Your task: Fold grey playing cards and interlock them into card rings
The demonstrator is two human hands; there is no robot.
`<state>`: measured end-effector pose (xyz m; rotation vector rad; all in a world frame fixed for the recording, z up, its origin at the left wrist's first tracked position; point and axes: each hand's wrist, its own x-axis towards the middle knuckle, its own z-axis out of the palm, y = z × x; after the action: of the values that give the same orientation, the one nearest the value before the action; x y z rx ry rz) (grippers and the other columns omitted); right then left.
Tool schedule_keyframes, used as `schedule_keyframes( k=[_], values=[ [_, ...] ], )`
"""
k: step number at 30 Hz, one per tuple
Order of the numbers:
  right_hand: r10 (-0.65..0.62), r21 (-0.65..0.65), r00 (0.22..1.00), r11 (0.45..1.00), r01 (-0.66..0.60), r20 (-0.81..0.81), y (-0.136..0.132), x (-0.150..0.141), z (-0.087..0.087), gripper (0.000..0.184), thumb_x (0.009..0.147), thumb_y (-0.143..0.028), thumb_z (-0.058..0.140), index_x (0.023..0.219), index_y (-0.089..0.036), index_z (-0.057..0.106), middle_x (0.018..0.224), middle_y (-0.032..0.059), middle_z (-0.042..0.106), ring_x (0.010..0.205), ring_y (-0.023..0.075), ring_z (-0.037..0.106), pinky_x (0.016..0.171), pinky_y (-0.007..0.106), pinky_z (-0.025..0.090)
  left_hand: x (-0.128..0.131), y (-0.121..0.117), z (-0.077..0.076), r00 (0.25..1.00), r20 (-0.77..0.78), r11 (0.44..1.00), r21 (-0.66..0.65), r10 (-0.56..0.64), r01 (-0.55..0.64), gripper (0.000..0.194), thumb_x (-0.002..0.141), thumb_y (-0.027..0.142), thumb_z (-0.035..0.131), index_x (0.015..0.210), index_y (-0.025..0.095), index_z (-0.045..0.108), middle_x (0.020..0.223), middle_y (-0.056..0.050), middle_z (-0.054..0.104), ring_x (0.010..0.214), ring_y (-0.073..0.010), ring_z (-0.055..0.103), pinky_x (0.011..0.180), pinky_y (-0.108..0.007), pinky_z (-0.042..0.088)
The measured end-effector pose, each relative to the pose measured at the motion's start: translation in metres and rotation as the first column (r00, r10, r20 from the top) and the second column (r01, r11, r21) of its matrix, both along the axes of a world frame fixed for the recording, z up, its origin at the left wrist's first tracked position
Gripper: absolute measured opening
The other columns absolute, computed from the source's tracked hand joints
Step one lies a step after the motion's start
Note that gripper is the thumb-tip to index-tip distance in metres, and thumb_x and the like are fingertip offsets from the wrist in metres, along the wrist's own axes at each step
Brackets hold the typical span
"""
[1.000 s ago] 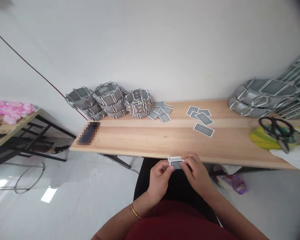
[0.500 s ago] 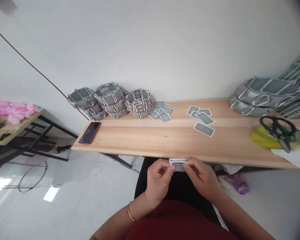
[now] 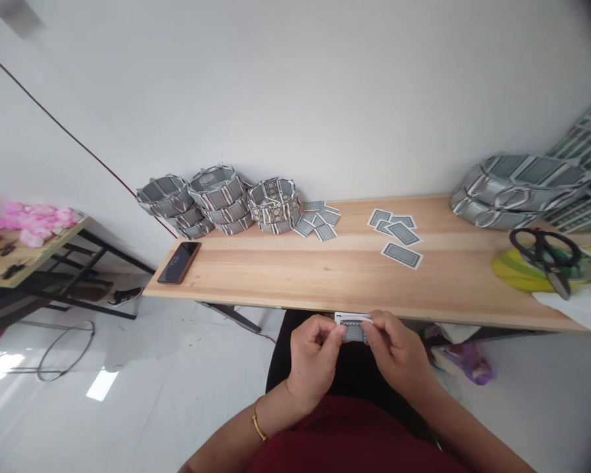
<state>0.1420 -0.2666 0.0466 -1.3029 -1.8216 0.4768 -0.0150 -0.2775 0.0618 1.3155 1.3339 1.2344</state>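
Observation:
Between my two hands, just off the table's front edge, is a folded playing card (image 3: 354, 331) with a grey patterned back and a white edge. My left hand (image 3: 313, 358) pinches its left end between thumb and fingers. On its right end, my right hand (image 3: 398, 353) grips in the same way. Whether more than one card is in the fold I cannot tell. Farther back on the table lie loose playing cards (image 3: 402, 255), backs up, and a second loose pile of cards (image 3: 324, 230) to their left.
Along the wall stand round baskets woven from folded cards (image 3: 222, 205), with another stack of rings (image 3: 517, 194) at right. Black scissors (image 3: 551, 263) rest on a yellow-green round thing (image 3: 509, 269). A phone (image 3: 178, 263) lies on the wooden table (image 3: 276, 276) at left. Pink flowers (image 3: 34, 223) sit on another table.
Both hands keep their pinch on the folded card. It has shifted very slightly, and its upper white edge looks a little more tilted. The view has moved a touch.

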Motion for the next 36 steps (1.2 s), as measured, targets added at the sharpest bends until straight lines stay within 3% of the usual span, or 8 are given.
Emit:
schedule_keyframes(
  k=[9,15,19,23,26,30,36],
  values=[
    [-0.016,0.097,0.999,0.995,0.02,-0.043,-0.002,-0.006,0.002,0.014,0.09,-0.02,0.046,0.076,-0.022,0.047,0.07,-0.0007,0.062,0.058,0.0112,0.056,0.056,0.02,0.042,0.002,-0.002,0.001,0.996,-0.084,0.997,0.083,0.01,-0.003,0.019,0.086,0.027,0.056,0.07,0.017,0.055,0.066,0.0,0.063,0.063,-0.0111,0.059,0.063,-0.023,0.045],
    [-0.019,0.061,0.999,0.998,0.022,-0.048,-0.004,-0.006,0.0,0.014,0.09,-0.022,0.046,0.076,-0.022,0.048,0.072,0.0005,0.064,0.06,0.0121,0.059,0.058,0.021,0.043,0.003,-0.005,-0.004,0.993,-0.119,0.991,0.136,0.024,-0.008,0.015,0.087,0.025,0.053,0.074,0.018,0.052,0.066,0.001,0.061,0.064,-0.011,0.058,0.065,-0.024,0.045],
    [-0.032,0.027,0.999,0.999,0.033,-0.037,-0.005,-0.006,0.0,0.017,0.091,-0.024,0.044,0.074,-0.023,0.046,0.071,0.0015,0.064,0.059,0.0128,0.058,0.057,0.023,0.043,0.004,-0.006,-0.006,0.996,-0.086,0.996,0.088,0.034,-0.027,0.016,0.087,0.028,0.054,0.075,0.018,0.052,0.066,0.001,0.06,0.062,-0.011,0.058,0.063,-0.024,0.046],
    [-0.045,0.025,0.998,0.999,0.046,-0.039,-0.005,-0.006,0.001,0.02,0.091,-0.026,0.044,0.071,-0.023,0.044,0.068,0.0014,0.063,0.056,0.0128,0.056,0.055,0.023,0.042,0.003,-0.004,-0.004,1.0,-0.01,0.999,0.018,0.026,-0.026,0.019,0.088,0.031,0.053,0.102,0.018,0.053,0.062,0.004,0.056,0.058,-0.0105,0.058,0.06,-0.023,0.046],
    [-0.032,0.041,0.999,0.999,0.033,-0.016,-0.003,-0.005,0.002,0.019,0.091,-0.025,0.044,0.072,-0.023,0.045,0.07,0.0019,0.064,0.057,0.0127,0.057,0.055,0.023,0.042,0.0,-0.002,0.002,0.99,-0.128,0.995,0.068,-0.058,0.067,0.032,0.089,0.028,0.05,0.12,0.019,0.051,0.065,0.003,0.058,0.062,-0.0107,0.057,0.066,-0.023,0.046],
    [0.005,0.043,1.0,0.999,-0.006,0.024,-0.001,-0.002,0.003,0.019,0.092,-0.024,0.043,0.072,-0.023,0.045,0.069,0.0014,0.063,0.055,0.0118,0.055,0.055,0.023,0.041,-0.004,0.0,0.01,0.968,-0.198,0.983,0.071,-0.152,0.169,0.024,0.091,0.028,0.047,0.106,0.018,0.062,0.07,0.0,0.061,0.064,-0.0108,0.057,0.064,-0.022,0.045],
    [0.006,0.067,0.998,0.998,-0.011,0.067,0.001,0.0,-0.002,0.025,0.092,-0.026,0.042,0.068,-0.022,0.042,0.061,-0.0005,0.058,0.051,0.0113,0.052,0.052,0.023,0.039,-0.005,0.002,0.01,0.961,-0.245,0.988,0.053,-0.131,0.148,0.019,0.089,0.029,0.05,0.093,0.017,0.064,0.08,-0.003,0.064,0.071,-0.0123,0.057,0.068,-0.023,0.044]
  ],
)
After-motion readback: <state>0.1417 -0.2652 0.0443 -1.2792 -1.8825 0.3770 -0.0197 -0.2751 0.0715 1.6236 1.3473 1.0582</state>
